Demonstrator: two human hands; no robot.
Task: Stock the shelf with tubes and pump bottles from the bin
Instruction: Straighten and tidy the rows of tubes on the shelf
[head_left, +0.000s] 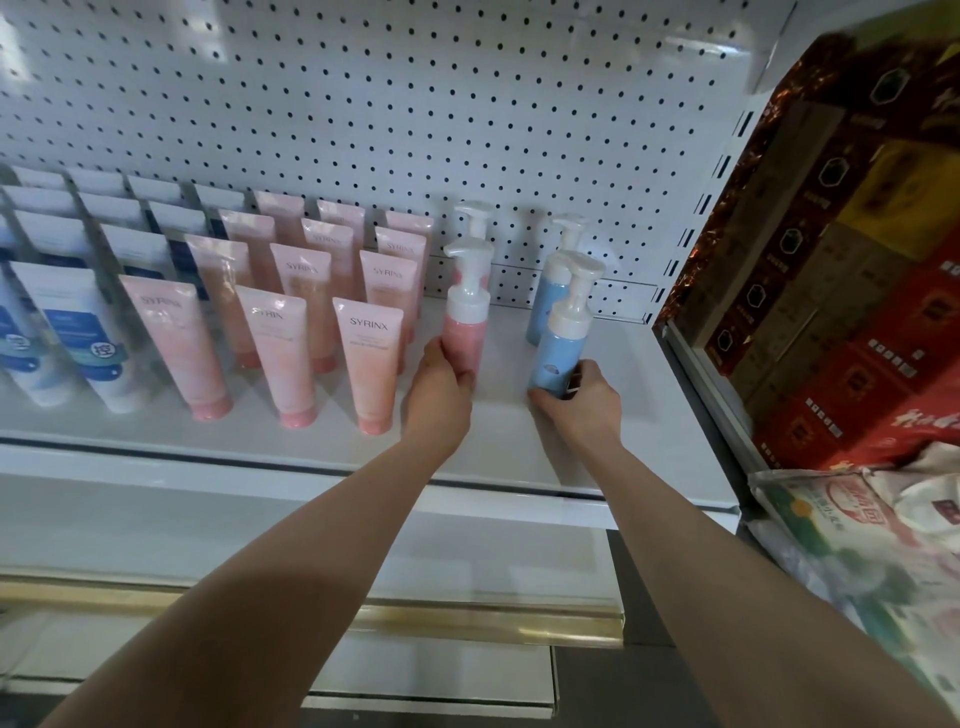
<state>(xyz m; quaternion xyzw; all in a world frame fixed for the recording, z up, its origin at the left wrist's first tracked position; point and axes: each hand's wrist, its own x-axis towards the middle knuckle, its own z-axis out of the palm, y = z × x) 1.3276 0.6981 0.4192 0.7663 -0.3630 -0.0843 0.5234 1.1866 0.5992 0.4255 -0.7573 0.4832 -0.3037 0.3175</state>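
Pink bottle (464, 332) gripped in left hand (440, 387), blue bottle (557, 358) in right hand (584, 402): seat both upright on shelf (660, 415), squarely before 2 far bottles (544, 306).

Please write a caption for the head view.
Left hand holds pink pump bottle, right hand blue pump bottle, at white shelf.

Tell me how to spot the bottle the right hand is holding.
Go to the right end of the white shelf, past the pink tubes. Two blue pump bottles are there, one behind the other. It is the front bottle, gripped low by the right hand.
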